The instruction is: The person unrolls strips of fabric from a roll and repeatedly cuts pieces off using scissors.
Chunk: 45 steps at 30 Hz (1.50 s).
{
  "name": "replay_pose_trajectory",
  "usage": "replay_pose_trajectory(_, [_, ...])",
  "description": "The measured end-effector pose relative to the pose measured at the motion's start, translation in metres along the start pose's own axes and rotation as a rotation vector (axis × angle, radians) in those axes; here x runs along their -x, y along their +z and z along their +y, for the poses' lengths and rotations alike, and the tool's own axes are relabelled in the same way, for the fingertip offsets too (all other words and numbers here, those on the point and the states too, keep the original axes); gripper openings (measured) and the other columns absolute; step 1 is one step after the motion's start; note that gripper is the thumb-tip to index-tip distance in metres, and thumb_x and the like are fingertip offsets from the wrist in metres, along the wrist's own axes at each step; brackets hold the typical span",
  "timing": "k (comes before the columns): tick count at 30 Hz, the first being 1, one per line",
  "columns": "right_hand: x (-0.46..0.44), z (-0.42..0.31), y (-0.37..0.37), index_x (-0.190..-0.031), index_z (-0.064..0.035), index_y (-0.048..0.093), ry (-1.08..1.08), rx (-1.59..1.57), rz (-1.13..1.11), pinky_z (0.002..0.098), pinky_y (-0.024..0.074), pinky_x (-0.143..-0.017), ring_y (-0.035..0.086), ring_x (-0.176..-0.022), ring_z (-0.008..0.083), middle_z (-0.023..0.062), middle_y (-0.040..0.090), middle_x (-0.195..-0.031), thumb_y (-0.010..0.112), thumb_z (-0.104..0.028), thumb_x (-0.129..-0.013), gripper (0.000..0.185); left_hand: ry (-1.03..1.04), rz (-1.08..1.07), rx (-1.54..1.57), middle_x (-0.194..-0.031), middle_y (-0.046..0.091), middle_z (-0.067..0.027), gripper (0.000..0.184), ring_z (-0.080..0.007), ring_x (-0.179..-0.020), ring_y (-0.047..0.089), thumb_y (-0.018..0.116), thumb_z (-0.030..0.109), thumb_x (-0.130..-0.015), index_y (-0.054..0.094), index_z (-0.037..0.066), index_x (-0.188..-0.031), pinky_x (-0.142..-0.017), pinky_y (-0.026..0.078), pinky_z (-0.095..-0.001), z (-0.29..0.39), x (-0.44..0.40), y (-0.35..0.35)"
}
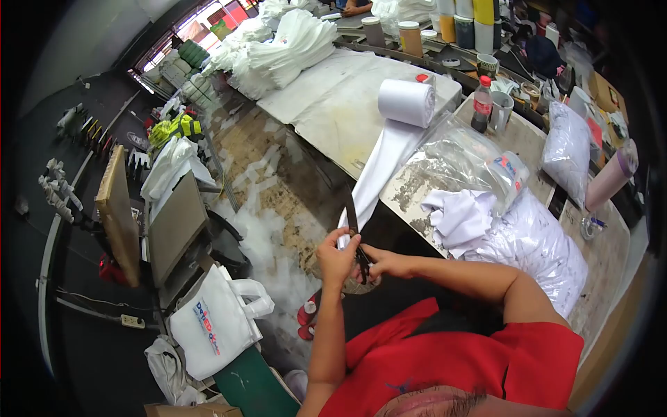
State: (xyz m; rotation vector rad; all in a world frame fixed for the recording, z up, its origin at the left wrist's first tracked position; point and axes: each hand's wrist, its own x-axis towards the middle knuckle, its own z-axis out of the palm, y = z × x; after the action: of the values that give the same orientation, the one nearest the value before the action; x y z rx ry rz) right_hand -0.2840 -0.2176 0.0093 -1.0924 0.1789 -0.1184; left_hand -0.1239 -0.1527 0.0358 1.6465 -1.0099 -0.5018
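Observation:
A roll of white fabric [403,103] lies on the table, and its loose strip [381,167] runs down over the table edge towards me. My left hand [335,256] is closed on the lower end of that strip, with fingers and thumb pinched together. In my right hand [383,264] is a pair of dark scissors [351,212], the blades pointing up and away beside the strip. The scissors' handles sit just right of my left fingers. Whether the blades touch the cloth, I cannot tell.
A large plastic bag of white cloth [535,240] sits to the right, near a cola bottle [481,104] and a mug [500,110]. White cloth piles [292,52] stand at the far end. On the left are flat press boards [177,229] and a printed white tote bag [212,323].

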Motion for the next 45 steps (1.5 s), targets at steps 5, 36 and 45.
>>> replay_pose_trajectory(5, [0.001,-0.007,-0.003,-0.152,-0.0057,0.021,-0.017,-0.234,-0.143,0.0317,0.0513,-0.089,0.067,-0.102,0.0221,0.0175,0.063,-0.12,0.054,0.01,-0.079,0.082,-0.174,-0.02,0.212,-0.086,0.068,-0.0028,0.026,-0.0075,-0.07,0.059,0.077,0.013,-0.085,0.07,-0.003,-0.105,-0.059,0.045,-0.0211,0.0,-0.004,-0.016])
replay_pose_trajectory(36, [0.004,-0.007,0.004,-0.132,-0.0029,0.046,0.107,0.222,-0.236,0.0267,0.0472,-0.069,0.054,-0.07,0.0112,0.0022,0.052,-0.079,0.06,-0.059,-0.092,0.071,-0.314,-0.114,0.419,-0.098,0.071,-0.0072,0.044,-0.0058,-0.07,0.059,0.067,0.015,-0.094,0.056,-0.007,-0.13,-0.058,0.046,-0.0196,-0.019,0.06,-0.153])
replay_pose_trajectory(45, [0.003,-0.002,0.007,-0.13,-0.0018,0.049,0.123,0.25,-0.189,0.0245,0.0458,-0.064,0.051,-0.066,0.0097,0.0007,0.05,-0.076,0.061,-0.06,-0.091,0.071,-0.353,-0.122,0.398,-0.099,0.071,-0.0042,0.045,-0.0045,-0.07,0.06,0.068,0.018,-0.094,0.057,-0.004,-0.131,-0.055,0.043,-0.0178,-0.035,0.076,-0.164])
